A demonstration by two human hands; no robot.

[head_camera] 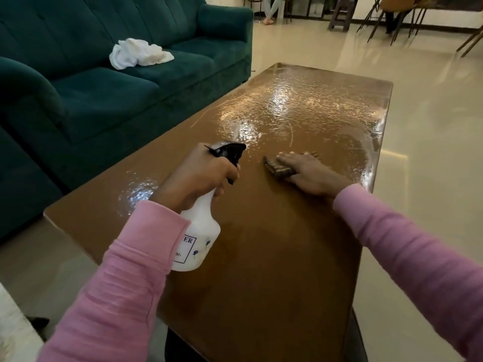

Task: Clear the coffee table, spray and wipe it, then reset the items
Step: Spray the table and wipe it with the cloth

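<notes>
The brown coffee table [274, 257] runs away from me, its far half wet and glistening. My left hand [198, 176] grips the neck of a white spray bottle [201, 241] with a black trigger head, nozzle aimed at the far end, held above the table's near left part. My right hand [305, 171] lies flat, fingers straight, pressing a dark brown cloth [277, 169] onto the tabletop near the middle. Most of the cloth is hidden under the palm.
A teal sofa [104, 87] runs along the table's left side, with a crumpled white cloth [138, 53] on its seat. Glossy cream floor [431, 126] lies to the right. Chairs [392, 22] and a person's legs [271, 9] are far behind.
</notes>
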